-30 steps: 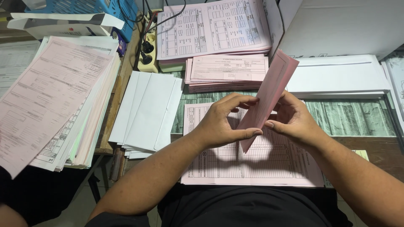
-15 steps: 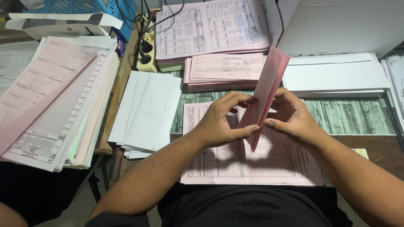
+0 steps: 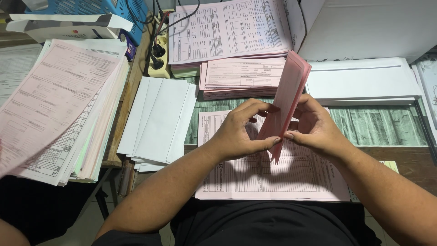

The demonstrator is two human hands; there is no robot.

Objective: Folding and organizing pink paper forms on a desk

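Both my hands hold a folded pink paper form [image 3: 288,98] upright above the desk. My left hand [image 3: 240,130] pinches its left side between thumb and fingers. On the form's right side my right hand [image 3: 314,126] grips it, thumb near the lower edge. Beneath them a stack of pink printed forms [image 3: 268,175] lies flat on the desk in front of me.
White envelopes [image 3: 159,120] are fanned out to the left. Further pink form piles [image 3: 241,77] and a larger sheet [image 3: 227,29] lie behind. A thick mixed paper stack [image 3: 63,109] sits far left, white envelopes [image 3: 364,79] and a white box [image 3: 368,27] at right, a power strip [image 3: 159,57] behind.
The folded pink form has been pressed narrower and turned more upright between my hands. At far left a pink sheet on the paper stack has shifted.
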